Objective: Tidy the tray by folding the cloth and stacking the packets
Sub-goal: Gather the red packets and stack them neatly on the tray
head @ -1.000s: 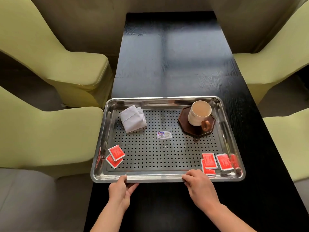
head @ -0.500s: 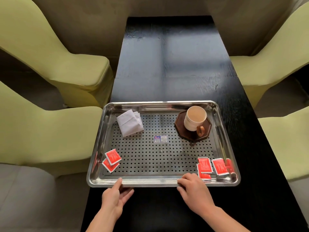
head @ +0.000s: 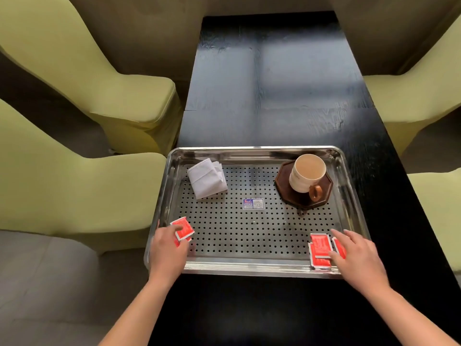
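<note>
Left hand [head: 169, 248] across the near rim of the steel tray [head: 249, 267], fingertips on the upper sachet of the red packet pair [head: 183, 228] just ahead of the knuckles. Cannot tell whether pinching or merely touching: thumb hidden under the hand.

Right hand [head: 356, 253] uncurled, fingers straight and laid flat over the outer end of the red packet cluster [head: 320, 245]. One sachet half covered beneath the fingers, two overlapping ones bare just inward of the index finger.

Judged purpose: each hand sent to the pile nearest it, so as to bring both groups together into one stack. Flat fingers suited to sliding thin sachets along the perforated floor. A pinch probably needed later to lift them off it.

White cloth [head: 207, 178] well beyond the left hand, near the tray's far corner on that side. Roughly folded, layers fanned loose along one edge, so likely not finished.

Cream mug [head: 306, 173] on a dark octagonal coaster [head: 324, 193] well beyond the right hand, handle turned toward the person, out of the way of both reaches.

Small printed sticker [head: 253, 204] mid-tray, ahead of and between the hands.
</note>
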`<action>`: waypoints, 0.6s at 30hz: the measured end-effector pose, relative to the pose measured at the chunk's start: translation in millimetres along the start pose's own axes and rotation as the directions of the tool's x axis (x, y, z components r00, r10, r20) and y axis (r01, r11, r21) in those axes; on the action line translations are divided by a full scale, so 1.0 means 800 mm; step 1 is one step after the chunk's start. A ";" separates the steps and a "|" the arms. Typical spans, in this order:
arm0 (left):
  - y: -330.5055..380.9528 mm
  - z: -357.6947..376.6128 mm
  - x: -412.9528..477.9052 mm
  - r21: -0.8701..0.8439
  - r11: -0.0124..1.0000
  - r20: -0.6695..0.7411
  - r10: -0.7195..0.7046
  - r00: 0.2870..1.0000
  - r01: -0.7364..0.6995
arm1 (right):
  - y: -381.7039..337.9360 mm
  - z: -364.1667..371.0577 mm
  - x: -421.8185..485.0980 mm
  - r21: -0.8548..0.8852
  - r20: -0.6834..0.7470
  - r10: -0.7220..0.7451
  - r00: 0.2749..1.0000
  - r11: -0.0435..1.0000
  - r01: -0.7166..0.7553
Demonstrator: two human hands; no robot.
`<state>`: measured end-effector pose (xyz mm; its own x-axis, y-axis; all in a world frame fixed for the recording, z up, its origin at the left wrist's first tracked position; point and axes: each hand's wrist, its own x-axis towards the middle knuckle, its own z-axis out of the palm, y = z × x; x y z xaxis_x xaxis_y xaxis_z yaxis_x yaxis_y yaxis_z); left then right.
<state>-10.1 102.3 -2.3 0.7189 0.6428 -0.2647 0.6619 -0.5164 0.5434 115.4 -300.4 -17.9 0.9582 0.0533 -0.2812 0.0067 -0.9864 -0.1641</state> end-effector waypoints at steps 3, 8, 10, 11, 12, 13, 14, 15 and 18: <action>0.003 0.008 0.046 0.149 0.989 0.121 0.005 0.993 -0.024 | -0.005 0.001 0.008 -0.071 0.113 0.035 0.993 0.997 -0.027; -0.002 0.034 0.072 0.308 0.951 0.331 -0.105 0.938 -0.002 | -0.015 0.011 0.013 -0.058 0.250 0.110 0.962 0.993 -0.099; 0.001 0.046 0.065 0.383 0.923 0.351 -0.103 0.931 -0.042 | -0.022 0.016 0.009 -0.059 0.245 0.104 0.964 0.994 -0.093; 0.005 0.051 0.060 0.402 0.914 0.347 -0.099 0.933 -0.053 | -0.028 0.019 0.007 -0.061 0.238 0.090 0.967 0.995 -0.077; 0.009 0.057 0.054 0.407 0.911 0.343 -0.084 0.935 -0.067 | -0.035 0.022 0.004 -0.063 0.231 0.072 0.970 0.996 -0.059; 0.014 0.062 0.048 0.399 0.913 0.344 -0.063 0.937 -0.085 | -0.043 0.026 0.003 -0.063 0.225 0.056 0.973 0.997 -0.043; 0.020 0.067 0.042 0.387 0.917 0.347 -0.044 0.937 -0.100 | -0.052 0.030 0.002 -0.059 0.222 0.045 0.974 0.998 -0.032; 0.027 0.072 0.036 0.379 0.919 0.353 -0.029 0.935 -0.114 | -0.062 0.033 0.002 -0.053 0.223 0.039 0.974 0.998 -0.028; 0.048 0.089 0.017 0.376 0.910 0.380 0.021 0.925 -0.175 | -0.089 0.042 0.005 -0.034 0.231 0.016 0.973 0.999 -0.008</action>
<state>40.0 51.0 -41.7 0.7591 0.3684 -0.5366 0.5564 -0.7951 0.2412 109.3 -224.3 -39.0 0.8659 0.0722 -0.4949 0.0089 -0.9916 -0.1291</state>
